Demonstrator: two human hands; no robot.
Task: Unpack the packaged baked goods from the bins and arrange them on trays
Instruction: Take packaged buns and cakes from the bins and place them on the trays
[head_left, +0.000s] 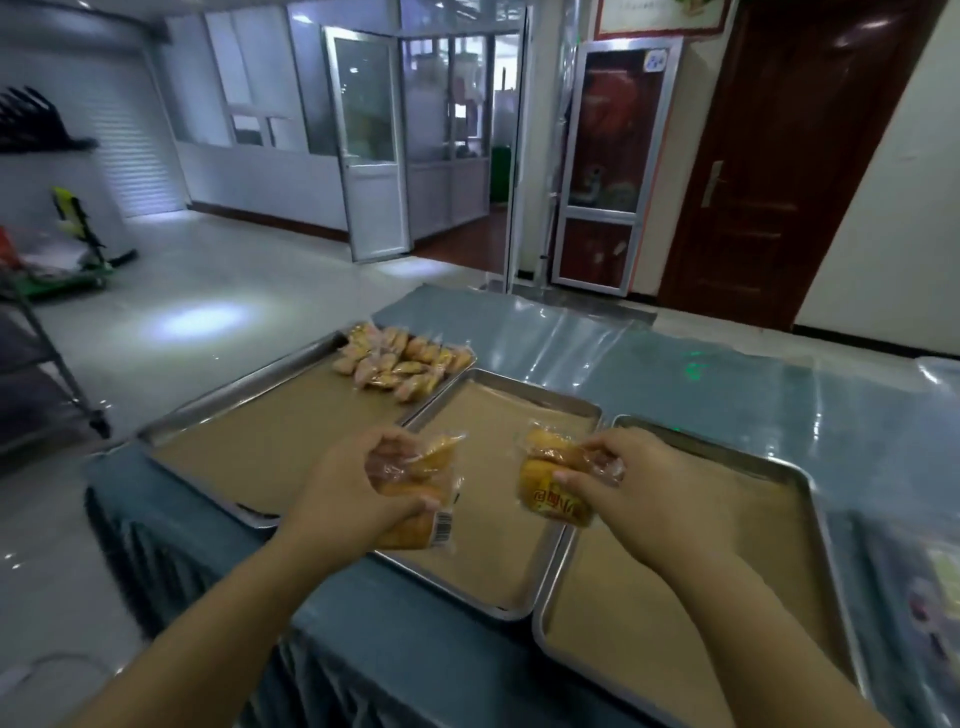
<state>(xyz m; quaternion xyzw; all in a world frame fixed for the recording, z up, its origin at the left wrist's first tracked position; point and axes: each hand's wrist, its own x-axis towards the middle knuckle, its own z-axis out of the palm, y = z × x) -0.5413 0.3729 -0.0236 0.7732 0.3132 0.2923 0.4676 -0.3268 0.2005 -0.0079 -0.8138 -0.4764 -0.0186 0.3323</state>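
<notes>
Head view: left hand (353, 486) grips a barcoded bun packet (415, 514) above the left rim of the middle tray (540, 396); right hand (631, 491) pinches an orange-printed bun packet (548, 488) over its right side. Other packets (402, 358) lie heaped at the far end of the left tray (234, 391).

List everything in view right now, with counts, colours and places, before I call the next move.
left tray: one, steel, tan liner, table's left end
middle tray: one, steel, tan liner, between the other two
right tray: one, steel, tan liner, right of the middle one
packaged buns: pile, count unclear, golden, far end of left tray
table: one, blue-grey cloth under clear sheet
trolley: one, green, far left on floor
wooden door: one, dark brown, far right
left grip: holds barcoded bun packet, over middle tray's left edge
right grip: pinches orange packet, over middle tray's right edge
</notes>
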